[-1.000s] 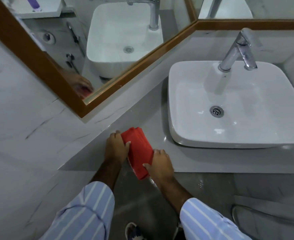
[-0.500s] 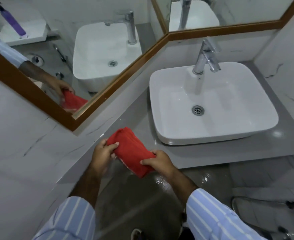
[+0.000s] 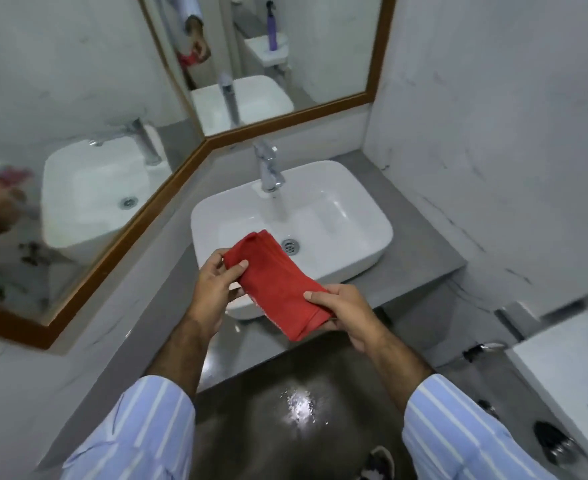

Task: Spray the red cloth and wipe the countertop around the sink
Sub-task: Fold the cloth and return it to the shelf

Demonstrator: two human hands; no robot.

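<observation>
A folded red cloth (image 3: 272,282) is held in the air in front of the white sink (image 3: 351,216), above the front edge of the grey countertop (image 3: 420,258). My left hand (image 3: 216,285) pinches its far end. My right hand (image 3: 344,313) grips its near end from below. The cloth covers part of the sink's front rim. A purple spray bottle (image 3: 271,29) shows only as a reflection in the mirror, standing on a white toilet tank.
A chrome tap (image 3: 266,168) stands at the back of the sink. Wood-framed mirrors (image 3: 285,64) meet in the corner behind it. Marble walls close in on both sides. The dark floor (image 3: 296,407) below looks wet. A white toilet (image 3: 569,362) sits at the right.
Both hands have lifted the cloth off the countertop's left side and carried it up and right, in front of the sink. The view has pulled back and turned to face the sink.
</observation>
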